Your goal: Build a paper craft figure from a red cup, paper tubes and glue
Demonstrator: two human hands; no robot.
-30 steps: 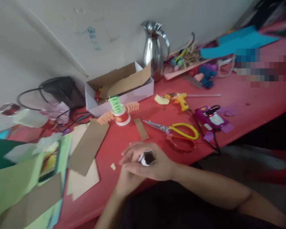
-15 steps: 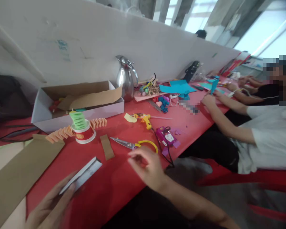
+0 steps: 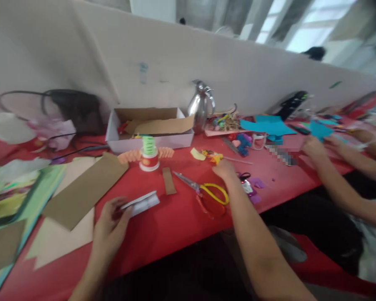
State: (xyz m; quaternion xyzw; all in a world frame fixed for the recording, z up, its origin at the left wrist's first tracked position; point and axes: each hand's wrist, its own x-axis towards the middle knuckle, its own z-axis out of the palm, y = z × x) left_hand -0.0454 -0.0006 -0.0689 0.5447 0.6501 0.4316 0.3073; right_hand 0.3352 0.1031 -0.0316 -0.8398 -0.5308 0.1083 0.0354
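Note:
My left hand (image 3: pixel 110 221) pinches a folded white-grey paper piece (image 3: pixel 141 203) just above the red table (image 3: pixel 175 225), near its front edge. My right arm stretches forward and my right hand (image 3: pixel 224 169) lies curled over the handle end of the yellow glue gun (image 3: pixel 210 155). Blur hides whether its fingers grip the gun. Yellow-handled scissors (image 3: pixel 207 190) lie between my two hands, over a red-handled pair. A red paper cup (image 3: pixel 149 160) topped with green folded paper and flanked by orange accordion strips stands farther back.
An open cardboard box (image 3: pixel 150 125) and a steel jug (image 3: pixel 202 105) stand by the white partition. Brown card sheets (image 3: pixel 84 190) lie at the left, with a brown strip (image 3: pixel 169 186) near the scissors. A co-worker's hand (image 3: pixel 313 146) handles blue paper at the right.
My hands have parted: the left keeps the folded paper, and the right has reached forward past the scissors to the glue gun. The view has swung left again.

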